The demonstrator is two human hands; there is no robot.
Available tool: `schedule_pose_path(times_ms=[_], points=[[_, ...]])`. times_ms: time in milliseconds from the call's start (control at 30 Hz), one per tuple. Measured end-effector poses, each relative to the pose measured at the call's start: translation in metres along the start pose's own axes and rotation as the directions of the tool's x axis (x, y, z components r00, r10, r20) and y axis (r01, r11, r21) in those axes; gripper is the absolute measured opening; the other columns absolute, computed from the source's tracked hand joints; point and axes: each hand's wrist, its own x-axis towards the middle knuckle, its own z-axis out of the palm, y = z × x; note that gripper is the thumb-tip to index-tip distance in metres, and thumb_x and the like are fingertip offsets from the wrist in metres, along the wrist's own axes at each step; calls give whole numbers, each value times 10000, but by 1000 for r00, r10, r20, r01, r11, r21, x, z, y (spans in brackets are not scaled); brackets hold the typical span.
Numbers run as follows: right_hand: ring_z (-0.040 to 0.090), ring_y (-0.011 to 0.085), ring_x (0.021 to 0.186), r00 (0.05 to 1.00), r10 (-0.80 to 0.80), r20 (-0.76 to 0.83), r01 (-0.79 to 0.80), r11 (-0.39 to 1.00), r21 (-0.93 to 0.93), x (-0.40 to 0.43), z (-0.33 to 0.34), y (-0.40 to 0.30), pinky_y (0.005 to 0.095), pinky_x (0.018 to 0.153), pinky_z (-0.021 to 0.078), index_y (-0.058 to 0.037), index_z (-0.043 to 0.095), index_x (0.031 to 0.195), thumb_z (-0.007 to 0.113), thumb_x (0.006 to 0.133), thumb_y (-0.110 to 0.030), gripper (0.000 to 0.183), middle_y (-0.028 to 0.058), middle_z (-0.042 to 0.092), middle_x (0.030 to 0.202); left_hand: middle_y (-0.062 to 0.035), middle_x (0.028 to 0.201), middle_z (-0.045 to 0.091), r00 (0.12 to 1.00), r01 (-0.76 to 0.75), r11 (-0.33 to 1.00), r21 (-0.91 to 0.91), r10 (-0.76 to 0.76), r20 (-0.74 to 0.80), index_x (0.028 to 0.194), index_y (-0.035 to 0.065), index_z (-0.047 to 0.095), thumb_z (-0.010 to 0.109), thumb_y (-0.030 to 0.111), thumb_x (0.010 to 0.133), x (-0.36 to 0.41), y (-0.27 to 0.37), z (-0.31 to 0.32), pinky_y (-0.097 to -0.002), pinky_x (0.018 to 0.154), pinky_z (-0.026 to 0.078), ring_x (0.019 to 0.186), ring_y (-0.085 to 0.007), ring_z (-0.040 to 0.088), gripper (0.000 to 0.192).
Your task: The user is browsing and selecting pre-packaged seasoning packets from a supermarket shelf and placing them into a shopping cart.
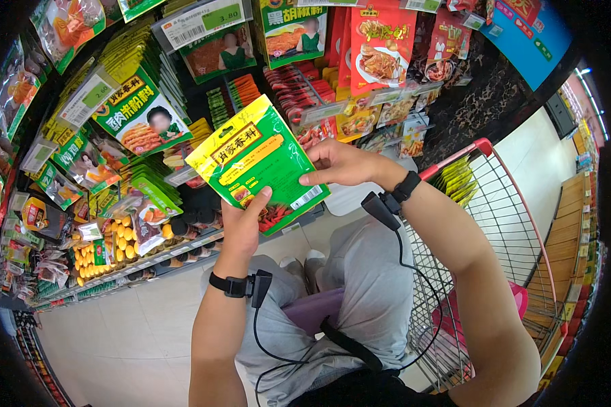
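A green and yellow seasoning packet is held up in front of the shelf, its printed back with a barcode facing me. My left hand grips its lower left edge, the thumb lying across the front. My right hand pinches the right edge between thumb and fingers. Each wrist wears a black strap with a small cabled device. Behind and left of the packet, similar green packets hang on hooks beneath price tags. Red packets with a fish dish hang above my right hand.
A wire shopping cart with a red handle stands at my right, with yellow-green packets beside its rim. Bottles with yellow caps stand on the low shelf at left. My knees are bent below my hands, above a tiled floor.
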Motion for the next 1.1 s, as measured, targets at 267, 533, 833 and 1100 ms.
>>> schedule_pose_path(times_ms=[267,533,833,1100], points=[[558,51,796,1000,-27,2,27,994,-103,1,0,6,235,724,464,1,669,991,669,887,-175,204,-11,655,870,-96,1175,593,999,30,1000,5,-31,29,1235,-8,476,643,-23,831,0,1,-4,-311,916,467,1054,-172,587,437],[565,52,820,999,-31,-18,30,995,-95,0,1,-1,236,742,468,3,669,1029,678,881,-180,236,-6,662,880,-99,1178,593,999,38,999,-28,-38,8,1221,-10,495,630,-11,847,-1,2,-2,-321,919,469,1058,-177,588,397],[591,60,850,965,-71,-251,96,991,89,-1,0,-13,239,763,485,10,660,1050,663,892,-141,219,29,684,956,-74,1013,656,989,60,978,199,-85,122,1090,-6,587,639,107,876,6,-4,-14,-281,694,512,849,-145,626,248],[583,59,841,966,10,-258,-12,1000,-6,-4,-1,-19,239,762,483,9,649,1038,643,909,-174,224,14,672,927,-25,868,661,996,-19,958,286,-8,93,991,34,638,674,192,877,3,-5,-6,-214,533,476,667,-87,567,198]])
